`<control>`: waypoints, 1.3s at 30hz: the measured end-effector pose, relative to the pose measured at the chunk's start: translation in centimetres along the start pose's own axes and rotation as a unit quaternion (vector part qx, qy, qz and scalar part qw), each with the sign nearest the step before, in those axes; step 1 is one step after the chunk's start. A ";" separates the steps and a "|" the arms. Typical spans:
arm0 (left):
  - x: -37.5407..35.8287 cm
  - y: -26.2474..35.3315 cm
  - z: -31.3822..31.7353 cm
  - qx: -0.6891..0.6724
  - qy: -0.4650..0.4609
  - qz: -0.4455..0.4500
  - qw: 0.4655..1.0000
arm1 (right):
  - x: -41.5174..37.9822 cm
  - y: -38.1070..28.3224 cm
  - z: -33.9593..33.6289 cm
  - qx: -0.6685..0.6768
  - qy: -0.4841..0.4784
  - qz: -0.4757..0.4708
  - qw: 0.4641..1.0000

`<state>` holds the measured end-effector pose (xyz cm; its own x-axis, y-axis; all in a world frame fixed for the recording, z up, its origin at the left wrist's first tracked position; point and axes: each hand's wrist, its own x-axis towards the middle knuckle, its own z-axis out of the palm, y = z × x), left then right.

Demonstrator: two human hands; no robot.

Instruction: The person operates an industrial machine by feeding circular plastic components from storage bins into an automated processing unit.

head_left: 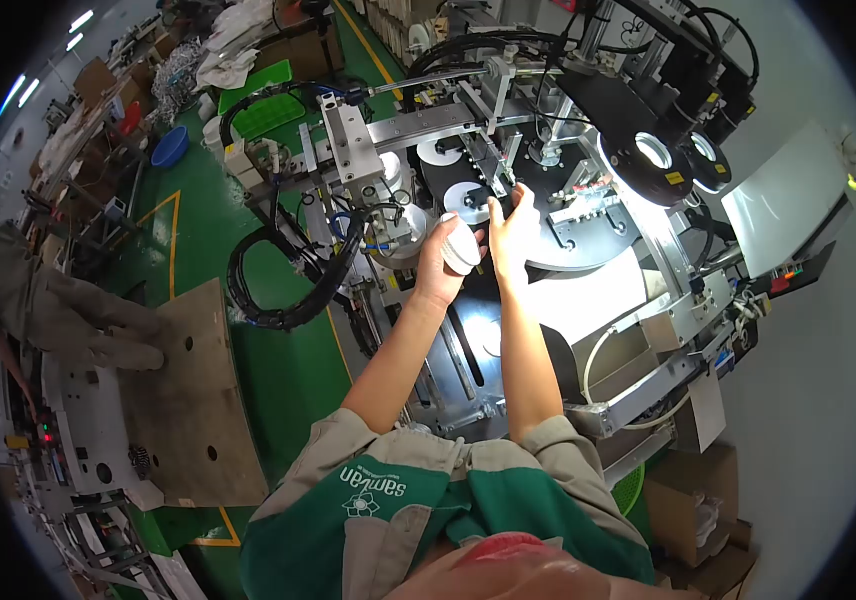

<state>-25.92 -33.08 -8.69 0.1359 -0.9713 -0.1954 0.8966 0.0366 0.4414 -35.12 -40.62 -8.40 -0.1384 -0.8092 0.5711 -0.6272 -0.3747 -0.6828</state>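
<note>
"How far had the loading got?"

"One white disc (468, 199) already lay on the black rotary plate (588, 255). The left hand (440, 262) gripped another white round part (460, 245) just short of it."

"And the right hand (510, 232)?"

"Fingers spread, pressing a black piece at the plate's edge; nothing visibly grasped."

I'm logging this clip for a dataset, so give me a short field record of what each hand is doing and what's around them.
setting: factory floor, automated machine
left hand: holds a white round part
right hand: fingers reach onto the black rotary plate
on plate: white disc seated near the hands
lighting: ring light above the plate
floor: green floor
grip contents of right hand: cannot tell
</note>
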 end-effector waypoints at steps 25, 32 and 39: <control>-17.9 4.8 -7.3 -0.124 -0.016 -0.131 0.984 | -13.0 -2.5 -6.4 0.320 -0.219 0.264 0.883; -21.3 5.1 -8.0 -0.042 0.011 -0.153 0.987 | -18.9 -2.0 -10.7 0.403 -0.325 0.400 0.756; -22.4 5.7 -8.0 -0.044 0.032 -0.180 0.982 | -20.9 -2.8 -11.8 0.360 -0.322 0.394 0.782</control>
<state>-20.44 -9.23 -8.77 -0.1726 -0.9087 -0.3801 0.9238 -0.2832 0.2577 -39.56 -17.32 -13.03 0.2950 -0.8909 -0.3454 0.0841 0.3843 -0.9194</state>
